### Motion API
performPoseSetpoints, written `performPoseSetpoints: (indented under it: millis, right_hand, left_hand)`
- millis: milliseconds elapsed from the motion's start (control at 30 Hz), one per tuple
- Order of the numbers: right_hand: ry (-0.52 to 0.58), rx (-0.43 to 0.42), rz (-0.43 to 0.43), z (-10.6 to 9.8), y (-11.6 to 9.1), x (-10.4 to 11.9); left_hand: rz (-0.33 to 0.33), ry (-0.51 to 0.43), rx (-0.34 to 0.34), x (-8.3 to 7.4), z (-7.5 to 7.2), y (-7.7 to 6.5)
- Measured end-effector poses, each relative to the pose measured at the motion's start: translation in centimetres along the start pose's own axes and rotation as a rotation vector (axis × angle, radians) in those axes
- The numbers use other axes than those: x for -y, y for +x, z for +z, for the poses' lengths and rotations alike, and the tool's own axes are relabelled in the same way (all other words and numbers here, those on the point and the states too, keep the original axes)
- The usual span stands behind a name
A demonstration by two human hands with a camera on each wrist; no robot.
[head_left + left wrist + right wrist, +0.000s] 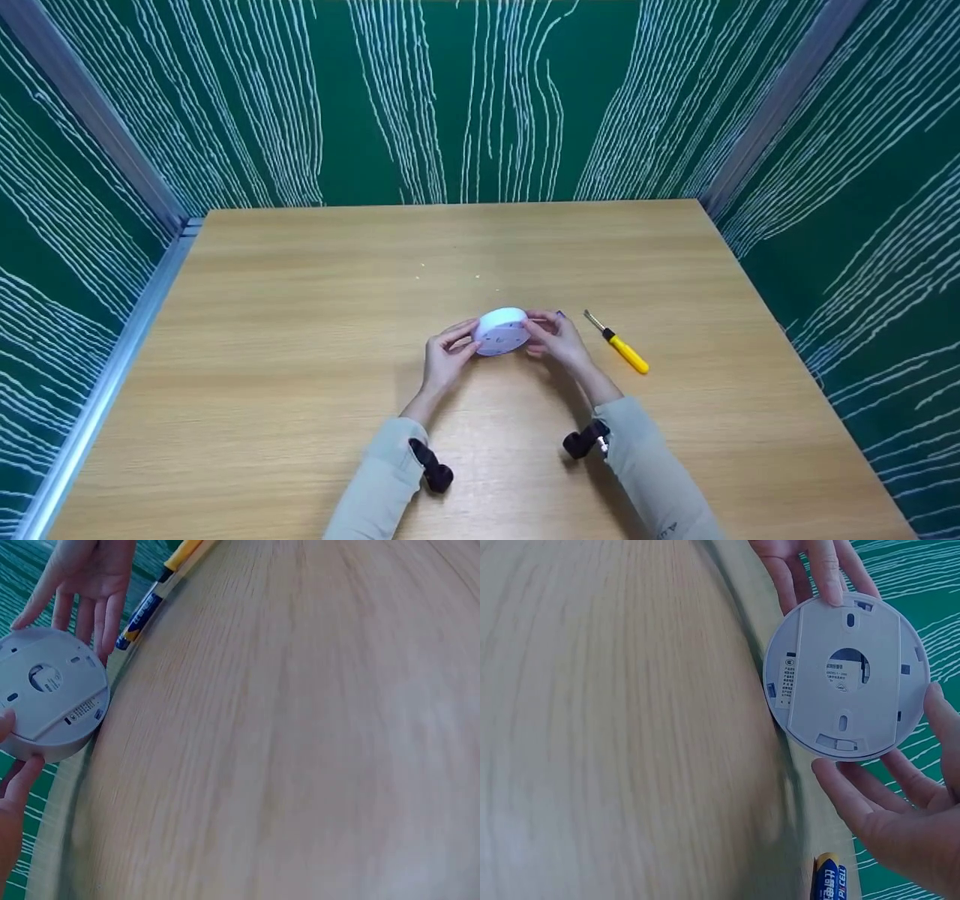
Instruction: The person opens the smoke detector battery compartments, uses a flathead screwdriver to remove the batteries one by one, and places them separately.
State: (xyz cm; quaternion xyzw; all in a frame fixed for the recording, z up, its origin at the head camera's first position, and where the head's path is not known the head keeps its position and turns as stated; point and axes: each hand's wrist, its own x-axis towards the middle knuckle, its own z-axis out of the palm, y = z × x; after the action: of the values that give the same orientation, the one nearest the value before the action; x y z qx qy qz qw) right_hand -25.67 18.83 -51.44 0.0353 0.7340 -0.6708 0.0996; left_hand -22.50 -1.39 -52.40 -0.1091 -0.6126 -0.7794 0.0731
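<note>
A round white smoke detector is held tilted above the table, its flat back with slots and a round central hole facing me. My left hand grips its left edge, thumb on the back and fingers behind. On the opposite edge, my right hand holds the rim between thumb and fingers, seen larger in the right wrist view. A printed label shows on the back. Just beyond the right hand lie blue batteries, mostly hidden in the head view.
To the right of the hands lies a screwdriver with a yellow handle, its tip pointing away. Several tiny white bits are scattered on the wooden table. Green walls with white streaks enclose the back and sides.
</note>
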Motion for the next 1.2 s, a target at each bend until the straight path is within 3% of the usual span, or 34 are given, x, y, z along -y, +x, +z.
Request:
performPoseSetpoints:
  millis: [433, 667, 967, 1133, 1200]
  right_hand:
    - [0.032, 0.057, -0.012, -0.2, -0.6, 0.4]
    - [0.07, 0.067, -0.021, -0.3, -0.8, 0.3]
    - [0.077, 0.099, -0.001, -0.7, -1.4, 0.1]
    - [0.081, 0.135, -0.022, -1.0, -1.7, 0.0]
    - [0.085, 0.149, -0.038, -1.0, -1.6, -0.2]
  left_hand:
    - [0.04, -0.05, -0.008, 0.4, -0.3, -0.3]
    - [-0.069, -0.009, -0.036, 0.4, -0.2, -0.4]
    - [-0.252, 0.024, 0.0, 0.3, -0.4, -0.8]
    - [-0.294, 0.0, 0.006, 1.3, -0.8, -0.6]
    - [-0.281, 0.006, 0.004, 1.9, -1.0, -0.5]
